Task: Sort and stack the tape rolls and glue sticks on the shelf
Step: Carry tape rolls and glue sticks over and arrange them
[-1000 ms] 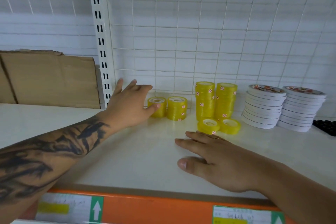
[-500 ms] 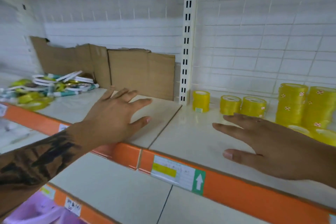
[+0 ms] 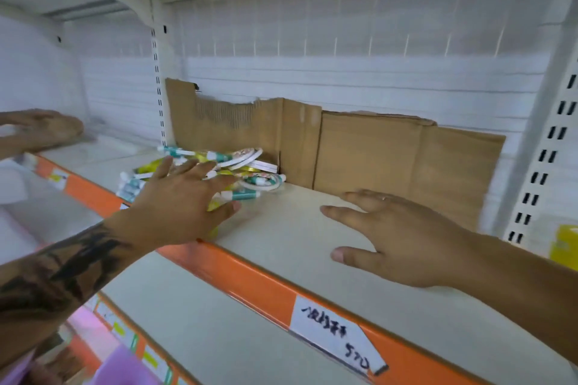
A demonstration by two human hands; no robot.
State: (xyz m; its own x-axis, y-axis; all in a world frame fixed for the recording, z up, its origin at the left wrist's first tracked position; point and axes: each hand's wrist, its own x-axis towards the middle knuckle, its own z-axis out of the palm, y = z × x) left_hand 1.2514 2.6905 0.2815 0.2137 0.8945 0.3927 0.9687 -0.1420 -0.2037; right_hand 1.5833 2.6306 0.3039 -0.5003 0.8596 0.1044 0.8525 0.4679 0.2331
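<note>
Your view has swung left; your left hand (image 3: pixel 175 206), fingers spread, now overlaps the pile (image 3: pixel 219 172) near the shelf's (image 3: pixel 281 234) front edge; your right hand (image 3: pixel 403 244), spread too, hovers apart.

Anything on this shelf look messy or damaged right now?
Yes. A jumbled heap of white tape rolls and teal-and-white glue sticks lies unsorted under the left hand. Behind it, the brown cardboard sheet has a torn, ragged top edge.

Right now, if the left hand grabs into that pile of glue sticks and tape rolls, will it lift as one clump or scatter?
Likely scatter: the pile looks like loose, separate pieces lying crisscross. The glue sticks look round and could roll along the shelf. The flat tape rolls should stay put. The left hand hovers open over the pile.
</note>
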